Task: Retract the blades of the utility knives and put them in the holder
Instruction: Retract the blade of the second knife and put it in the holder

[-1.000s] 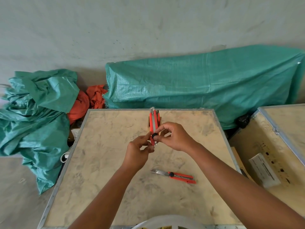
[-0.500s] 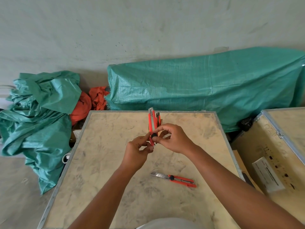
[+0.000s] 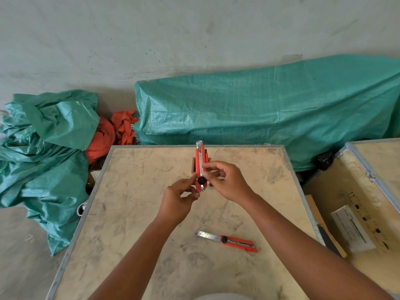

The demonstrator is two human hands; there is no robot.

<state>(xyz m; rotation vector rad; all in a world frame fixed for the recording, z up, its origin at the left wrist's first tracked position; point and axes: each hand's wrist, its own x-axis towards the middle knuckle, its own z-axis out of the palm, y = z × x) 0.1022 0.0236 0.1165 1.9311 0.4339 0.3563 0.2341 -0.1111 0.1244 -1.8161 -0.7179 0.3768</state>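
Observation:
I hold a red utility knife (image 3: 200, 163) upright over the middle of the tabletop, its black slider knob low on the body and a short metal tip at the top. My left hand (image 3: 180, 199) pinches its lower end. My right hand (image 3: 227, 180) grips its middle from the right. Behind the knife stands a small brown wooden holder (image 3: 194, 166), mostly hidden, with another red knife handle in it. A second red knife (image 3: 229, 241) lies flat nearer to me, its blade extended to the left.
The beige tabletop (image 3: 134, 213) has a metal rim. A green tarp-covered bulk (image 3: 259, 109) lies behind it, crumpled green and orange cloth (image 3: 49, 148) to the left. An open wooden crate (image 3: 363, 202) with a white box stands to the right.
The black slider knob now sits lower on the held knife, and less blade shows at the top. Both hands stay in about the same place.

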